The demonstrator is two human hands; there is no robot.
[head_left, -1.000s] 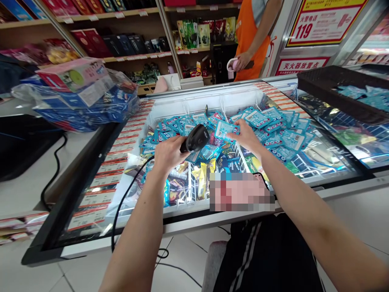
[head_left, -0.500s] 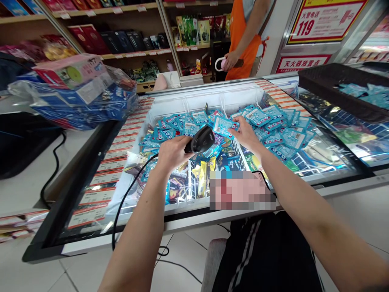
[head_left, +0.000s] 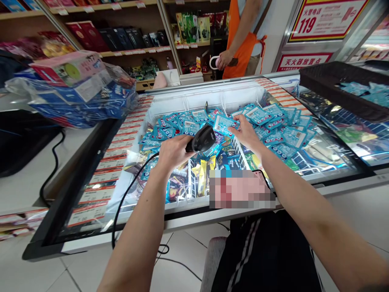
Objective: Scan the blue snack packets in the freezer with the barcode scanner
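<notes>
Inspector: Arms?

Recorder: Left forearm [head_left: 141,223] and right forearm [head_left: 306,200] bare, slim, down to the left hand [head_left: 174,153] and right hand [head_left: 245,134].

Inspector: Clothing?

Recorder: Black sports bottoms [head_left: 270,255], near, with pale double side stripes [head_left: 244,259].

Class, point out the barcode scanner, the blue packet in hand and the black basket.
Barcode scanner [head_left: 202,138], head view, on its black head.
Blue packet [head_left: 224,124], head view, on its face.
Black basket [head_left: 328,85], head view, on its rim.

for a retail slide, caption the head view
Left hand holds a corded barcode scanner near a blue packet in the right hand, over a freezer
</notes>
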